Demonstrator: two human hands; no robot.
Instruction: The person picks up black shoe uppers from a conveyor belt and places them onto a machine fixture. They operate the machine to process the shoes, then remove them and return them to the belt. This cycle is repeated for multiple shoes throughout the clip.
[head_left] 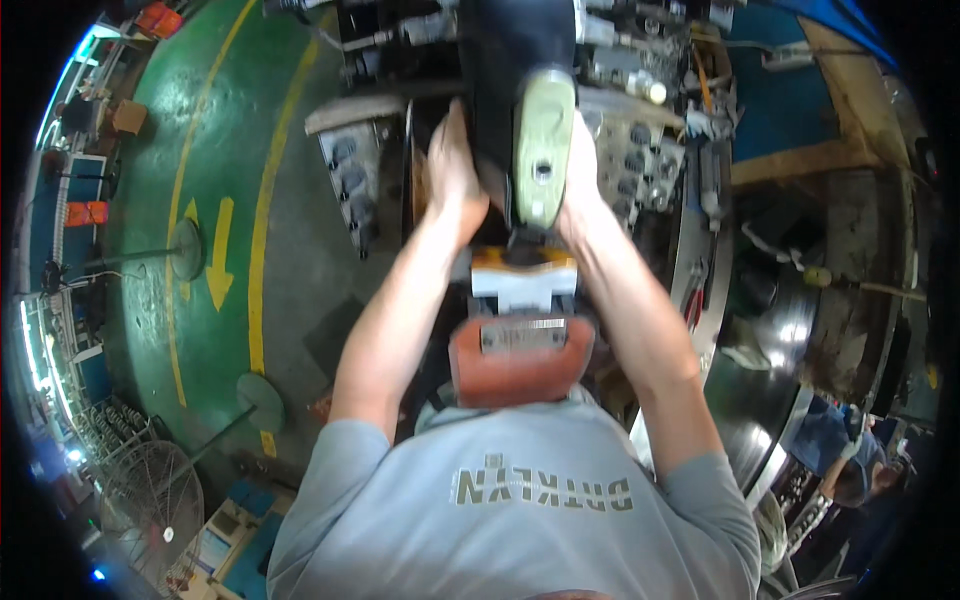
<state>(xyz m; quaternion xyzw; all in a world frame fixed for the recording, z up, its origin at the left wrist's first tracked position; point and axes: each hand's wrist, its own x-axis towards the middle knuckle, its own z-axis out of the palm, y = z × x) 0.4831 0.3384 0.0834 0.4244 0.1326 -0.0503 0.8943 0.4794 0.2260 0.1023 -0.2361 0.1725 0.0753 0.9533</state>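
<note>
Both of my hands grip a large cordless power tool (535, 150) with a black body and a pale green rear housing. My left hand (452, 170) wraps its left side and my right hand (583, 175) wraps its right side. An orange battery pack (520, 345) with a grey plate sits at the tool's near end, just in front of my chest. The tool's front end points away at a metal machine (640, 150) with rows of round holes. The tool tip is hidden behind the body.
A green painted floor (215, 120) with yellow lines and arrows lies to the left, with two round stand bases on it. A fan guard (150, 500) sits at lower left. Shiny metal discs (770, 370) stack on the right. Another person in blue (840, 450) bends at lower right.
</note>
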